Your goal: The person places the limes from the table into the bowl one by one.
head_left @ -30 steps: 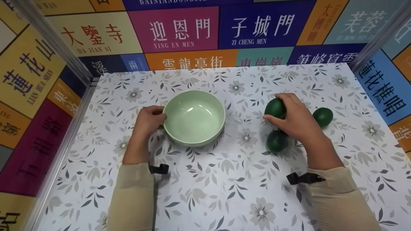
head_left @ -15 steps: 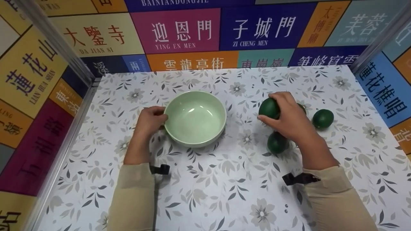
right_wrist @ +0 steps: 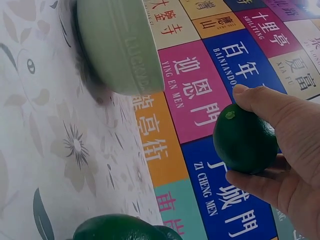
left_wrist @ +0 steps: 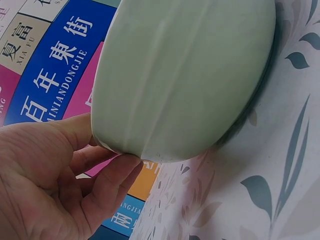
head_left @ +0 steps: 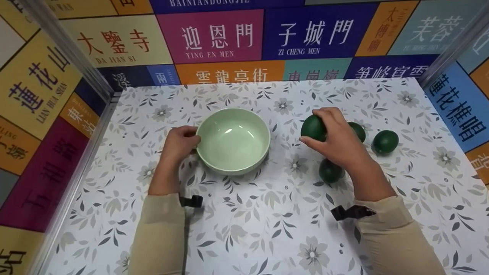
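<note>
A pale green bowl [head_left: 233,141] stands upright on the flowered tabletop, its inside bare. My left hand [head_left: 177,147] pinches the bowl's left rim between thumb and fingers; the left wrist view shows the fingertips on the rim [left_wrist: 125,151]. My right hand [head_left: 340,141] grips a smooth dark green avocado [head_left: 313,128] between thumb and fingers, to the right of the bowl. In the right wrist view this avocado [right_wrist: 245,139] shows a light stem spot and is held up off the table. Another avocado [head_left: 331,170] lies below the right hand, partly covered by it.
Two more avocados lie to the right: one [head_left: 357,131] partly behind the right hand, one [head_left: 385,141] farther right. Panels with printed characters [head_left: 210,36] wall the table at the back and both sides. A black strap [head_left: 353,212] sits at the right cuff.
My right hand has moved left toward the bowl with the avocado, uncovering another avocado behind it. The left hand keeps its hold on the bowl, which stays in place.
</note>
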`<state>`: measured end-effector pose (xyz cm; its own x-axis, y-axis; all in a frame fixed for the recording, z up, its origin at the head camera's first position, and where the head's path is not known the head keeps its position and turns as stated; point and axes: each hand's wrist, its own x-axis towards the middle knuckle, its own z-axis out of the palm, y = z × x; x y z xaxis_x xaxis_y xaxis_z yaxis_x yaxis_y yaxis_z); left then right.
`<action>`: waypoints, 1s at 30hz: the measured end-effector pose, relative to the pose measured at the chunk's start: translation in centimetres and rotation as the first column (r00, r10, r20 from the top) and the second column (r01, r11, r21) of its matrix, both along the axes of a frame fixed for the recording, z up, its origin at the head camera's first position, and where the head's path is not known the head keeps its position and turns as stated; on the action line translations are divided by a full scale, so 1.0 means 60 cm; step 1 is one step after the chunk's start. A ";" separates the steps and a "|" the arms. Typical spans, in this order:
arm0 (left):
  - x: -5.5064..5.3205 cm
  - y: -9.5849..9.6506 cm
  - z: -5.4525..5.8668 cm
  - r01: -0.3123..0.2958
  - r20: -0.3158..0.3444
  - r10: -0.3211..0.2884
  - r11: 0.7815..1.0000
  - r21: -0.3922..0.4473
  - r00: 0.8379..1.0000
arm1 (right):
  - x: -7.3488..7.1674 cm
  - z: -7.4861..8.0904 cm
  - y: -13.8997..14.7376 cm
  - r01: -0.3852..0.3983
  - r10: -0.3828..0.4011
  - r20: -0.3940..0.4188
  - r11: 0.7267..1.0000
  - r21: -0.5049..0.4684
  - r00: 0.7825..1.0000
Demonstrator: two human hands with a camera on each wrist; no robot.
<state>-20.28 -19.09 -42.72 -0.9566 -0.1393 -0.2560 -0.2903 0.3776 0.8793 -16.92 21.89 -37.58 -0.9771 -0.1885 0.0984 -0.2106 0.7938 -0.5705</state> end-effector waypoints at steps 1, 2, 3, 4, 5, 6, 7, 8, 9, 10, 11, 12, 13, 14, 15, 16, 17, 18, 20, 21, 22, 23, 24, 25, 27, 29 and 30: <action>0.000 0.000 0.000 0.000 0.001 0.000 1.000 -0.002 1.000 | 0.000 0.000 -0.002 0.002 -0.002 0.001 1.000 0.000 1.000; 0.000 0.001 0.001 -0.003 0.003 0.003 1.000 -0.002 1.000 | -0.001 0.000 -0.003 0.003 -0.003 -0.002 1.000 0.002 1.000; -0.001 0.001 0.001 -0.004 0.005 0.004 1.000 -0.003 1.000 | -0.001 0.000 -0.005 0.001 -0.001 -0.004 1.000 0.001 1.000; -0.001 0.001 0.001 -0.008 0.006 0.008 1.000 -0.003 1.000 | -0.001 -0.001 -0.007 -0.001 0.001 -0.007 1.000 0.001 1.000; -0.002 0.002 0.001 -0.010 0.006 0.010 1.000 -0.006 1.000 | -0.002 -0.001 -0.009 -0.005 0.005 -0.012 1.000 -0.001 1.000; -0.002 0.002 0.001 -0.013 0.006 0.013 1.000 -0.006 1.000 | -0.002 -0.002 -0.012 -0.012 0.012 -0.019 1.000 -0.004 1.000; -0.003 0.002 0.001 -0.015 0.005 0.015 1.000 -0.007 1.000 | -0.003 -0.002 -0.014 -0.021 0.020 -0.029 1.000 -0.007 0.999; -0.003 0.003 0.000 -0.020 0.004 0.020 1.000 -0.008 1.000 | -0.004 -0.003 -0.016 -0.031 0.030 -0.041 0.999 -0.011 0.999; -0.003 0.003 0.001 -0.019 0.001 0.019 1.000 -0.010 1.000 | -0.004 -0.004 -0.019 -0.040 0.040 -0.053 0.999 -0.014 0.998; -0.003 0.004 0.001 -0.022 -0.004 0.022 1.000 -0.009 1.000 | -0.004 -0.004 -0.021 -0.048 0.047 -0.063 0.999 -0.017 0.997; -0.003 0.004 0.000 -0.024 -0.008 0.024 1.000 -0.011 1.000 | -0.004 -0.005 -0.023 -0.055 0.054 -0.071 0.998 -0.020 0.996; -0.003 0.005 0.000 -0.026 -0.012 0.025 1.000 -0.012 1.000 | -0.004 -0.005 -0.026 -0.062 0.060 -0.078 0.998 -0.023 0.995; -0.003 0.005 0.000 -0.026 -0.018 0.025 1.000 -0.016 1.000 | -0.004 -0.005 -0.028 -0.067 0.064 -0.082 0.997 -0.025 0.995; -0.003 0.006 -0.001 -0.024 -0.024 0.024 1.000 -0.017 0.999 | -0.004 -0.006 -0.030 -0.070 0.068 -0.085 0.997 -0.027 0.994; -0.002 0.007 -0.001 -0.022 -0.031 0.022 1.000 -0.016 0.999 | -0.003 -0.006 -0.032 -0.073 0.070 -0.086 0.997 -0.028 0.994; -0.002 0.007 -0.002 -0.023 -0.037 0.022 1.000 -0.018 0.999 | -0.003 -0.006 -0.034 -0.073 0.070 -0.088 0.997 -0.028 0.994; -0.002 0.008 -0.003 -0.021 -0.042 0.020 1.000 -0.021 0.999 | -0.003 -0.006 -0.037 -0.073 0.070 -0.090 0.997 -0.027 0.994; -0.001 0.009 -0.003 -0.018 -0.046 0.017 1.000 -0.023 0.999 | -0.003 -0.006 -0.039 -0.074 0.071 -0.091 0.997 -0.026 0.993; -0.001 0.009 -0.003 -0.017 -0.050 0.016 1.000 -0.026 0.999 | -0.003 -0.006 -0.044 -0.075 0.072 -0.092 0.997 -0.030 0.993; -0.001 0.009 -0.003 -0.019 -0.050 0.018 0.999 -0.028 0.999 | -0.003 -0.006 -0.047 -0.077 0.074 -0.091 0.996 -0.034 0.993; -0.001 0.009 -0.003 -0.023 -0.048 0.021 0.999 -0.030 0.999 | -0.003 -0.006 -0.049 -0.081 0.078 -0.090 0.996 -0.037 0.993; -0.001 0.009 -0.004 -0.026 -0.046 0.024 0.999 -0.030 0.999 | -0.004 -0.006 -0.052 -0.087 0.083 -0.088 0.995 -0.043 0.993; -0.001 0.009 -0.004 -0.029 -0.043 0.028 0.999 -0.029 0.999 | -0.004 -0.007 -0.054 -0.092 0.088 -0.084 0.995 -0.048 0.993; -0.002 0.008 -0.004 -0.034 -0.040 0.032 0.999 -0.029 0.999 | -0.004 -0.007 -0.056 -0.098 0.094 -0.082 0.994 -0.054 0.992; -0.001 0.008 -0.004 -0.038 -0.036 0.037 0.999 -0.028 0.999 | -0.005 -0.009 -0.060 -0.107 0.103 -0.078 0.993 -0.058 0.992; -0.001 0.008 -0.004 -0.040 -0.032 0.039 0.999 -0.026 0.999 | -0.006 -0.011 -0.064 -0.112 0.107 -0.078 0.992 -0.057 0.991; -0.001 0.008 -0.004 -0.039 -0.031 0.038 0.999 -0.024 0.999 | -0.006 -0.012 -0.066 -0.114 0.109 -0.080 0.992 -0.056 0.991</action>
